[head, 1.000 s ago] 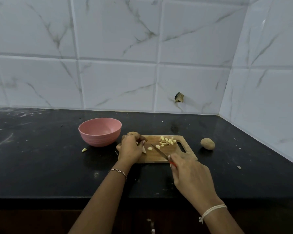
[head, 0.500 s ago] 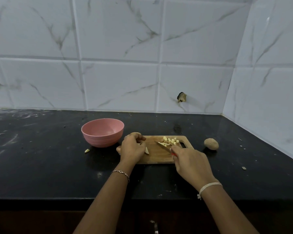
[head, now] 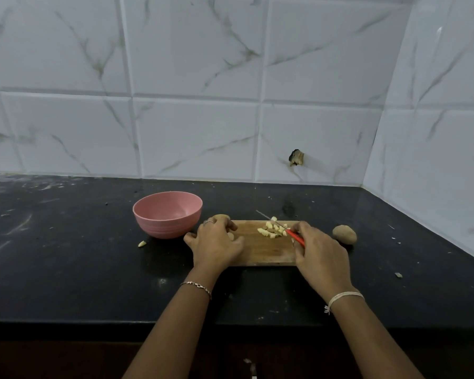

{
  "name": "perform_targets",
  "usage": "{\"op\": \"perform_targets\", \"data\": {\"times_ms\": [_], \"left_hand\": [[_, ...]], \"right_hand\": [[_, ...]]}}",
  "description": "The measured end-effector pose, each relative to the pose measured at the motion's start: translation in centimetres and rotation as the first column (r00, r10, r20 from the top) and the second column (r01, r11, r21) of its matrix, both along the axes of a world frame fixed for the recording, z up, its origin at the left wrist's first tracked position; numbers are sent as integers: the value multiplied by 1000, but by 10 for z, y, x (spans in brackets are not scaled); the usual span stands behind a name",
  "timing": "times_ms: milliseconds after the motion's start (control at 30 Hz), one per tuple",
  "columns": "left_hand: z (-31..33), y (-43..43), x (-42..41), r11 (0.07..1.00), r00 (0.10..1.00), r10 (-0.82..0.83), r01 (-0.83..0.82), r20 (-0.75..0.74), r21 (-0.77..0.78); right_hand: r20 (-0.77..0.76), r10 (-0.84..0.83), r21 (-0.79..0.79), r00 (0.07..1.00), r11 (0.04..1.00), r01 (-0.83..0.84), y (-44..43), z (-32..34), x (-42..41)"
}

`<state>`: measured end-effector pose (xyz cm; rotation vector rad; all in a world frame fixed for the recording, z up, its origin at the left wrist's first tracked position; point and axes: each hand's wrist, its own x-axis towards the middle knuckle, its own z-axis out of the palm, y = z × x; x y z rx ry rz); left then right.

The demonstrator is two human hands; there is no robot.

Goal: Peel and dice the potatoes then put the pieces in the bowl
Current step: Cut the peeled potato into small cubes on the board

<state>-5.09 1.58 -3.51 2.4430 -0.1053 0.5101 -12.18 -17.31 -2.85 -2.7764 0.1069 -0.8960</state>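
Note:
A small wooden cutting board point(head: 260, 250) lies on the black counter. A heap of diced potato pieces point(head: 272, 231) sits at its far right part. My right hand point(head: 319, 251) grips a red-handled knife point(head: 281, 225), whose blade points up and left over the pieces. At the board's left end my left hand point(head: 216, 243) curls over a pale potato piece point(head: 231, 236). An unpeeled potato point(head: 220, 216) peeks out behind its fingers. The pink bowl point(head: 167, 218) stands left of the board, and I see nothing inside it. A whole potato point(head: 344, 234) lies right of the board.
A stray potato scrap point(head: 142, 243) lies on the counter point(head: 66, 255) in front of the bowl. Small bits dot the counter at the right. White tiled walls point(head: 197, 105) close off the back and the right side. The counter's front edge runs below my forearms.
My right hand has carried the knife from the board's middle toward the far right, and the blade now lies over the diced heap. My left hand stayed at the board's left end.

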Motion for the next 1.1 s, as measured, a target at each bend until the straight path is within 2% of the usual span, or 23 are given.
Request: {"op": "perform_targets", "data": {"times_ms": [100, 433, 700, 1100], "left_hand": [[0, 0, -4, 993, 998, -14, 20, -58, 113], [0, 0, -6, 967, 997, -58, 67, -47, 245], [0, -5, -5, 956, 992, -121, 110, 21, 271], [2, -11, -3, 954, 981, -181, 158, 68, 255]], "right_hand": [[-21, 13, -6, 1000, 1000, -13, 2, -6, 0], [-63, 19, 29, 998, 999, -17, 5, -6, -6], [-29, 25, 63, 999, 998, -23, 9, -7, -15], [-123, 70, 29, 990, 997, -67, 18, -10, -43]]}}
